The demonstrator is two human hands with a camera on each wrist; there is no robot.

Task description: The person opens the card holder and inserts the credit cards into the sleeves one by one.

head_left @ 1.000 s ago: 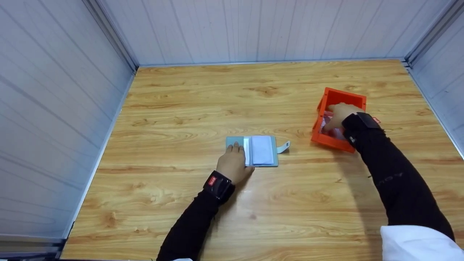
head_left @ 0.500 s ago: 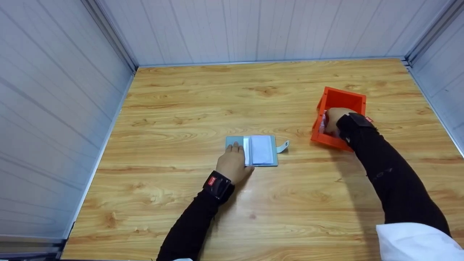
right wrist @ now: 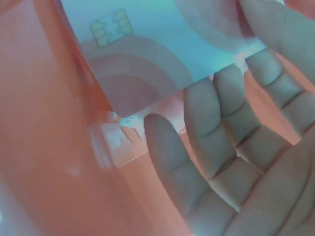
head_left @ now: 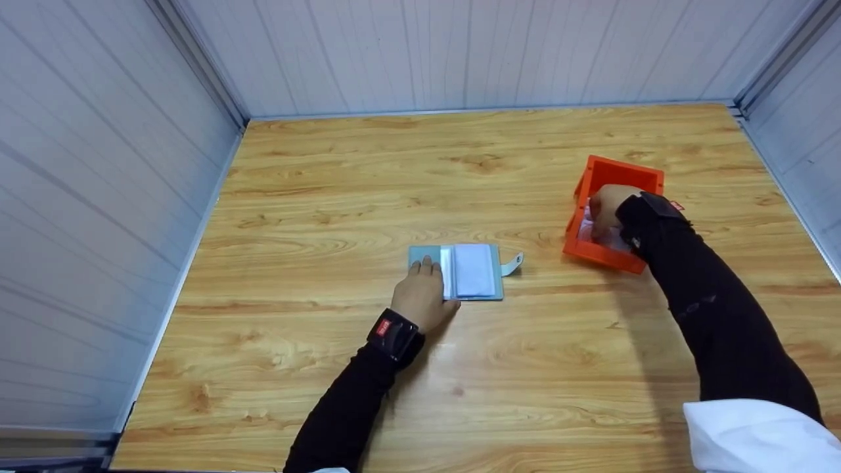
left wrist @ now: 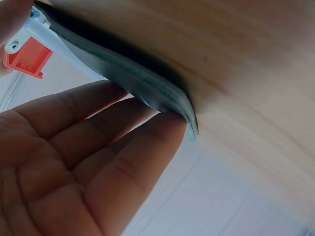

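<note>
A light-blue card holder lies spread open on the wooden table, its clear sleeves showing and its snap strap out to the right. My left hand rests on its left cover with fingers extended; the left wrist view shows the fingertips against the cover. At the right, my right hand reaches down into an orange box. In the right wrist view, its thumb and fingers hold a pale bank card with a chip and pinkish rings. Another pale, shiny piece sits below it in the box.
White panel walls stand at the back and both sides of the table. The box's orange wall rises close beside the right hand's fingers.
My right hand has gone deeper into the orange box, its fingers have curled in, and it has then lifted slightly. The left hand and card holder stay where they were.
</note>
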